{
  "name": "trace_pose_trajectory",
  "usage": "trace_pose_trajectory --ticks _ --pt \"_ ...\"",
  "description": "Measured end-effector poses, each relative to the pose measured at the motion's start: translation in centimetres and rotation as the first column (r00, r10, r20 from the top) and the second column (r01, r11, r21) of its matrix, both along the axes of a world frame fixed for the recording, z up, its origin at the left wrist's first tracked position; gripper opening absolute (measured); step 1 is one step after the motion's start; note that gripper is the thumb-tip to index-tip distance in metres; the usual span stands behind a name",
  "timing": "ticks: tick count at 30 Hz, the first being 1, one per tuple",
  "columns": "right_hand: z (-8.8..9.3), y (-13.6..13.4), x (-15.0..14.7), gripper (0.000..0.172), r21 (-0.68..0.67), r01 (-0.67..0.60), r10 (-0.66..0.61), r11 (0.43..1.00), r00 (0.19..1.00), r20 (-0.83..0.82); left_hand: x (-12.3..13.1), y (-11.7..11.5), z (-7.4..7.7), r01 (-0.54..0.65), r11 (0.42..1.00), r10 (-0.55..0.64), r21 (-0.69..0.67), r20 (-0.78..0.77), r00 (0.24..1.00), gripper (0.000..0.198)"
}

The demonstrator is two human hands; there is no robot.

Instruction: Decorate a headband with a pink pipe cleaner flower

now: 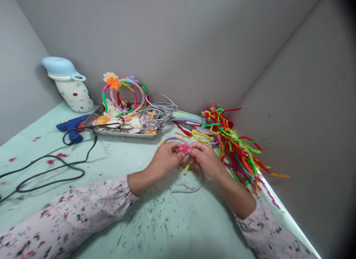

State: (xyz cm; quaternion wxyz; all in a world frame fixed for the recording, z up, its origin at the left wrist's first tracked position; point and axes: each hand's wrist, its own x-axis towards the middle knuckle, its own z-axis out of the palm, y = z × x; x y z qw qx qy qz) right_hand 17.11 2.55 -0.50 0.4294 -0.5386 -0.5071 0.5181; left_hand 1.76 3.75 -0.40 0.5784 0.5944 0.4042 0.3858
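My left hand (164, 158) and my right hand (206, 159) meet over the pale green table (116, 166), both pinching a small pink pipe-cleaner piece (184, 148) between their fingertips. A thin grey headband (191, 186) curves below my right hand, and short yellow and orange pipe-cleaner bits (189, 168) lie under the hands. A purple-wrapped band (174, 139) lies just beyond my left hand.
A heap of coloured pipe cleaners (232, 140) lies at the right by the wall. A metal tray (125, 133) holds decorated headbands (124, 92), grey bands (155, 114) and shells. A blue glue gun (72, 125) with black cord (55, 166) and a white jug (71, 86) stand left.
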Motion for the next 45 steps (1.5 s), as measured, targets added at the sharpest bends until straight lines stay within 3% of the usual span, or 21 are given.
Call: trace_pose_trajectory --ticks 7,12,19,25,37,42,45 --pt "0.00 0.00 0.05 0.007 0.007 0.017 -0.017 1.000 1.000 -0.006 -0.08 -0.11 0.15 0.024 0.998 -0.022 0.049 -0.050 0.999 0.014" --pt "0.53 -0.08 0.25 0.010 -0.021 -0.039 0.039 0.999 0.999 -0.004 -0.12 0.06 0.05 0.016 1.000 -0.016 0.004 -0.063 0.998 0.012" --pt "0.66 -0.06 0.14 0.010 0.000 0.011 -0.011 1.000 0.995 0.095 -0.09 0.08 0.09 0.024 1.000 -0.025 -0.018 -0.048 0.999 0.008" --pt "0.60 -0.10 0.10 0.011 -0.026 -0.032 0.032 0.999 0.999 0.002 -0.12 0.16 0.05 0.004 0.999 -0.005 -0.034 -0.037 0.999 0.010" --pt "0.08 -0.16 -0.18 0.008 0.022 0.029 -0.030 0.999 0.997 0.068 -0.08 -0.22 0.50 0.033 0.999 -0.032 0.032 -0.041 0.999 0.013" --pt "0.27 -0.18 0.21 0.012 -0.001 -0.028 0.028 1.000 0.999 0.016 -0.09 0.04 0.58 -0.043 0.998 0.044 -0.052 0.011 0.999 0.015" --pt "0.51 -0.05 0.67 0.017 0.079 0.030 -0.032 0.996 0.999 0.020 -0.06 0.03 0.94 -0.060 0.991 0.062 -0.116 0.008 0.998 0.014"
